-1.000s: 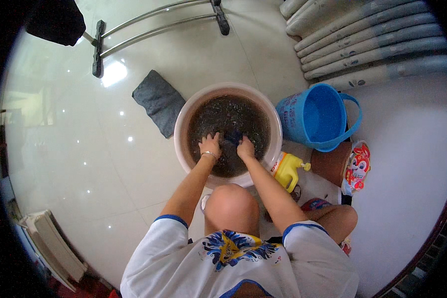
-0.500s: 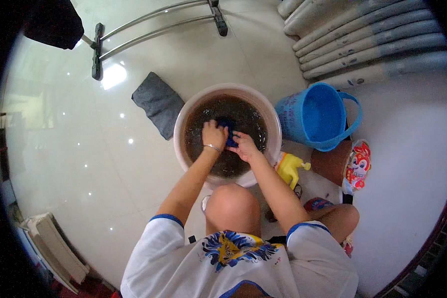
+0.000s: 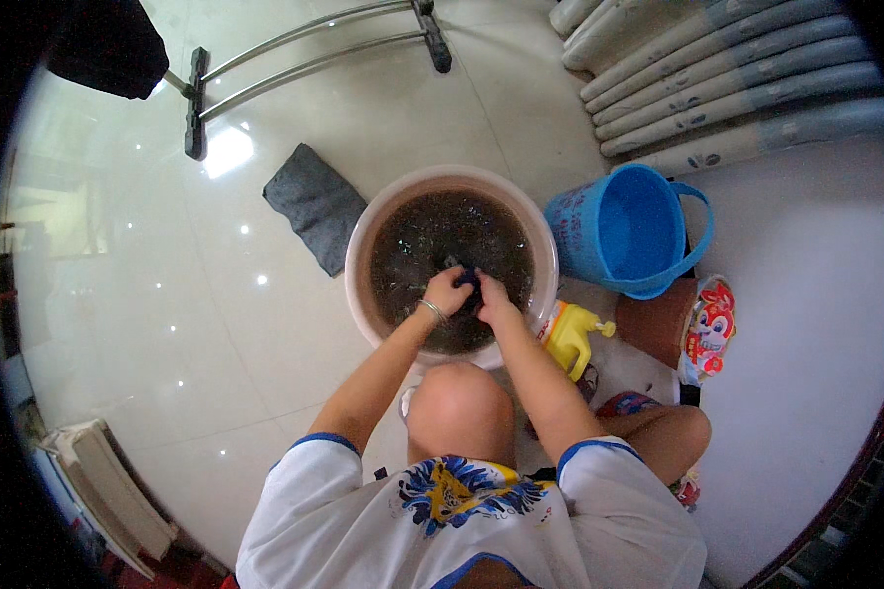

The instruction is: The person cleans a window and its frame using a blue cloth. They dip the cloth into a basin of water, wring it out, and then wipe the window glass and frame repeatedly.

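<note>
A round, pale pink basin (image 3: pixel 357 285) full of dark, murky water (image 3: pixel 442 226) stands on the floor in front of my knees. Over its near half, both hands grip a small bunched dark blue cloth (image 3: pixel 469 285). My left hand (image 3: pixel 446 293), with a bracelet at the wrist, closes on the cloth from the left. From the right, my right hand (image 3: pixel 494 296) has its fingers curled round the same cloth. Part of the cloth is hidden by the fingers, and its exact kind cannot be made out.
A folded dark grey cloth (image 3: pixel 314 208) lies left of the basin. To the right stand a blue bucket (image 3: pixel 584 226) with a handle, a yellow jug (image 3: pixel 572 339) and a brown bin (image 3: pixel 650 319). A metal rack base (image 3: pixel 314 69) is at the far left, a patterned curtain (image 3: pixel 727 88) at the far right.
Both hands have drawn nearer to me and closer together. The cloth, earlier spread between them near the basin's middle, is now bunched in the fingers.
</note>
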Motion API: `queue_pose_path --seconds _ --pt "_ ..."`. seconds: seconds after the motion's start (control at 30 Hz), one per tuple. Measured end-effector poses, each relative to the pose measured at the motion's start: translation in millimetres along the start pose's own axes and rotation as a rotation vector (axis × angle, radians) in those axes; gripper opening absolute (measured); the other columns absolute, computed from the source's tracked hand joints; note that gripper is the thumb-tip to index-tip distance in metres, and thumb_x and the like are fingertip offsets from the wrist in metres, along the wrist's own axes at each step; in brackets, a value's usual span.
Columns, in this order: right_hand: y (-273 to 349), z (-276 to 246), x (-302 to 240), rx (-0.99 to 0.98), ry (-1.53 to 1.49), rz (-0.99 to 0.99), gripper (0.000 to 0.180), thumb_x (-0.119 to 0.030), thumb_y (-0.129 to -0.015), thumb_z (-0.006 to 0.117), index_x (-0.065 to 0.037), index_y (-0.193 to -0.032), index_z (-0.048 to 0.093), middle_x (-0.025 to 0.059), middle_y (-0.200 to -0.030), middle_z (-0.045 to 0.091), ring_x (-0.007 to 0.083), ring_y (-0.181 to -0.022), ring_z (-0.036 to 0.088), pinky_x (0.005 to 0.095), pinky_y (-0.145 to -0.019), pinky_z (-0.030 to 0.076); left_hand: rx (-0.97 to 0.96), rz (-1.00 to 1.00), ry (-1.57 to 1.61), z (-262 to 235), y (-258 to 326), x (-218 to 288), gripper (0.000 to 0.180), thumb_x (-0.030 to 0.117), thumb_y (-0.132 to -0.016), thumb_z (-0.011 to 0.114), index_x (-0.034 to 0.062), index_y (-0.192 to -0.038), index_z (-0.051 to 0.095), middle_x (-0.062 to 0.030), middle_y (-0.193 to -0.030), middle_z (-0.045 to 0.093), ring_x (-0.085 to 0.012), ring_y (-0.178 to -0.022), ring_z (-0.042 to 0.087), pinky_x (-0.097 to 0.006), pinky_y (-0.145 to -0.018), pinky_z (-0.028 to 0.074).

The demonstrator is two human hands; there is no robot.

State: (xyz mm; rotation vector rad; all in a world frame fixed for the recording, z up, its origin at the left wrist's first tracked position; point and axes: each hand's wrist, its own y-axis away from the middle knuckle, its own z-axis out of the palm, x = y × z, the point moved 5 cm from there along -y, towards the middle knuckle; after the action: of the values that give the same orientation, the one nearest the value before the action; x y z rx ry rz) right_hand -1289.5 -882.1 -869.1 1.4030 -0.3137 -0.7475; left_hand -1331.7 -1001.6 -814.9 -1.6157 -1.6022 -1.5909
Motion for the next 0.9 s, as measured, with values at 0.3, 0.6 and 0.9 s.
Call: queue_pose_path --seconds 0.3,0.6,0.9 --pt "26.1 38.1 -10.9 -0.043 0.288 -0.21 0.053 -0.043 -0.085 0.059 -0.003 -0.118 0.053 0.0183 -0.12 0.056 0.0322 -0.111 0.052 0.0435 -0.092 0.041 0.318 -0.093 -0.51 -36.8 -16.2 10.2 0.033 0.036 -0.088 0.051 0.0045 -0.094 0.056 -0.0222 -0.099 0.057 -0.04 -0.081 0.061 -0.048 -0.069 0.05" --pt "8.8 7.7 -34.2 0.418 1.147 -0.73 0.043 -0.013 -0.084 0.062 -0.003 -0.123 0.046 0.02 -0.119 0.054 0.0363 -0.109 0.053 0.0431 -0.088 0.044 -0.017 0.012 -0.965 -7.6 -1.3 -47.1 0.055 0.034 -0.082 0.062 0.0224 -0.132 0.045 -0.0196 -0.144 0.027 -0.0432 -0.123 0.037 -0.052 -0.097 0.037" --pt "-56.8 -22.1 11.8 -0.214 -0.263 -0.038 0.046 -0.038 -0.094 0.042 -0.009 -0.129 0.046 0.0141 -0.13 0.049 0.0297 -0.117 0.049 0.0431 -0.097 0.041 -0.001 0.245 0.196 14.1 -3.4 36.9 0.024 0.011 -0.079 0.059 0.0028 -0.101 0.055 -0.0165 -0.093 0.061 -0.029 -0.088 0.06 -0.036 -0.08 0.047"
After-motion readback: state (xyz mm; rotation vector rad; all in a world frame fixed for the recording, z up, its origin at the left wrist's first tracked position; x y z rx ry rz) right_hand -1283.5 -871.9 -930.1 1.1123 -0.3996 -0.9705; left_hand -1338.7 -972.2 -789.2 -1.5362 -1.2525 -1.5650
